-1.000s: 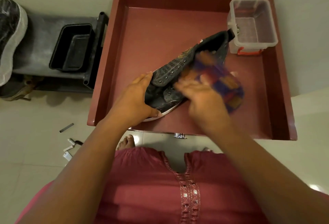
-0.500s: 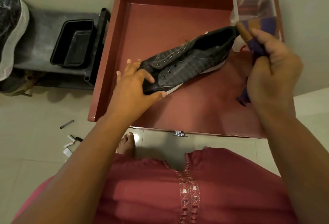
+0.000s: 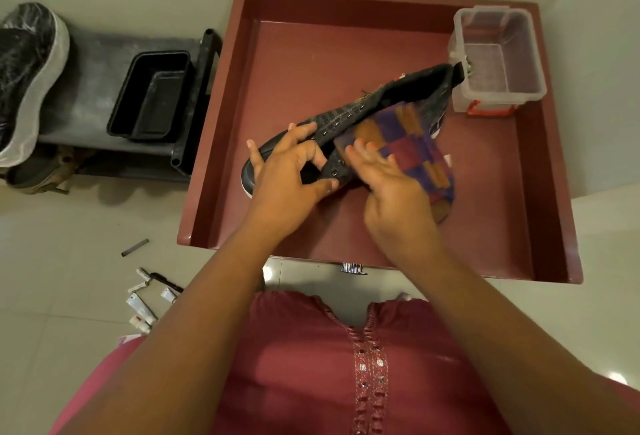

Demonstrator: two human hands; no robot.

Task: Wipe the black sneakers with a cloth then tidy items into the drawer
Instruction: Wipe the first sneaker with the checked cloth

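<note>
A black high-top sneaker (image 3: 412, 92) lies on its side inside the open red drawer (image 3: 346, 36), toe towards the lower left. My left hand (image 3: 291, 175) grips the sneaker at the toe and lace area, thumb under the edge. A checked purple, orange and red cloth (image 3: 412, 150) is spread over the sneaker's side. My right hand (image 3: 388, 185) presses flat on the cloth with fingers fairly straight. A second black sneaker (image 3: 27, 64) with a white sole rests on a grey shelf at the far left.
A clear plastic box (image 3: 498, 85) with red clips stands in the drawer's back right corner, touching the sneaker's heel. A black tray (image 3: 152, 95) sits on the grey shelf (image 3: 93, 71). Small tubes (image 3: 142, 306), a pen and a dark stick lie on the floor at left.
My right hand came down from beside the plastic box and laid the cloth flat on the sneaker's side. My left hand kept its hold near the toe.
</note>
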